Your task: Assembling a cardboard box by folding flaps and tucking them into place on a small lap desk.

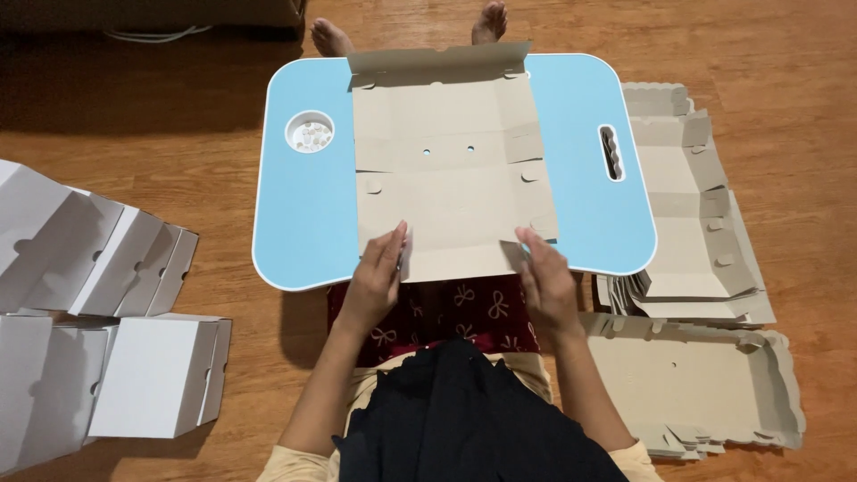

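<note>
A flat, unfolded brown cardboard box blank (451, 170) lies on a light blue lap table (308, 205), its far flap standing up. My left hand (379, 272) holds the blank's near left side flap, fingers pressed along it. On the other side, my right hand (544, 277) grips the near right side flap. Both hands are at the table's near edge, and the flaps look partly raised.
Folded white boxes (156, 375) are stacked on the wooden floor at the left. Piles of flat box blanks (692, 223) lie at the right, another pile (696, 384) nearer. A round cup well (310, 131) and a handle slot (611, 153) are in the table. Two feet (330, 37) show beyond it.
</note>
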